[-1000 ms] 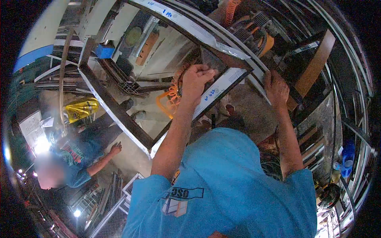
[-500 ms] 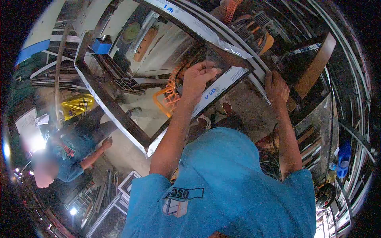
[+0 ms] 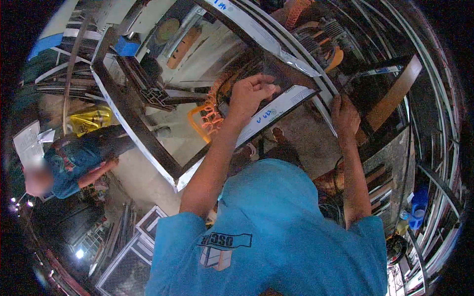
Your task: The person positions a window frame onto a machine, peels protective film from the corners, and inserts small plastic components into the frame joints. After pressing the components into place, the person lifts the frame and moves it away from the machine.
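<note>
frame barely shifted, hands same spots

the dark frame sits a touch wider across your view, lower left corner a bit further left, upper right corner a bit further right. could be head motion; can't separate the two. your left hand keeps its place over the frame's opening, just by the lower bar with the white covering. its fingers are curled, thumb near them; can't tell if anything is pinched. your right hand stays at the pale bar beside the frame's right corner, fingers bent against it; can't confirm a full grip. so my read: steadying, no visible progress on the frame. co-worker has slid left in view, well apart from you. orange hose shows through the opening.
</note>
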A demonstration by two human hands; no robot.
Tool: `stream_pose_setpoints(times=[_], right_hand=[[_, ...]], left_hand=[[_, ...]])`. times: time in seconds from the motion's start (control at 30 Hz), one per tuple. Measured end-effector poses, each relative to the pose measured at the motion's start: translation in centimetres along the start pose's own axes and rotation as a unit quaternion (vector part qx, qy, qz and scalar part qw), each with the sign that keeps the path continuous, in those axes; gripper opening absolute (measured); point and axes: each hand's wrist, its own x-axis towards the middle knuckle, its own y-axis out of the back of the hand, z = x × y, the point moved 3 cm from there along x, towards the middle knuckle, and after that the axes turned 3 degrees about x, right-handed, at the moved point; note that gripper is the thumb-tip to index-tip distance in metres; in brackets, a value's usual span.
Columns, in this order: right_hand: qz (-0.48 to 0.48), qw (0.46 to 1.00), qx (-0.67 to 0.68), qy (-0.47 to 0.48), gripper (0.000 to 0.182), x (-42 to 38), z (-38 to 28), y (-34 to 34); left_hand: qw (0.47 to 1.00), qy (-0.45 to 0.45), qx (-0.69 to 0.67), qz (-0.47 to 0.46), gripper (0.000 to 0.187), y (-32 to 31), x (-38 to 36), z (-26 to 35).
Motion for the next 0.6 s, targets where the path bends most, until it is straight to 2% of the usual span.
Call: stream_pose_setpoints(times=[0.1, 0.2, 0.4, 0.5, 0.6], right_hand=[[-0.010, 1.000, 0.002, 0.002, 0.051, 0.11, -0.04, 0.07], [0.039, 0.999, -0.002, 0.036, 0.052, 0.01, 0.14, -0.35], [0.030, 0.999, 0.000, 0.021, 0.054, -0.28, -0.09, -0.11], [0.085, 0.993, 0.010, 0.084, 0.047, -0.26, 0.11, -0.44], [0.017, 0.999, -0.016, 0.045, 0.047, 0.30, 0.31, -0.78]], left_hand=[[1.000, -0.019, -0.007, 0.014, 0.032, -0.03, -0.06, 0.01], [1.000, -0.020, -0.006, 0.013, 0.033, -0.02, -0.09, 0.32], [0.999, -0.034, 0.008, 0.007, 0.034, 0.02, -0.09, 0.59], [0.999, -0.045, 0.029, 0.002, 0.032, 0.25, 0.09, 0.36], [0.999, -0.046, 0.028, -0.005, 0.031, 0.32, -0.05, 0.48]])
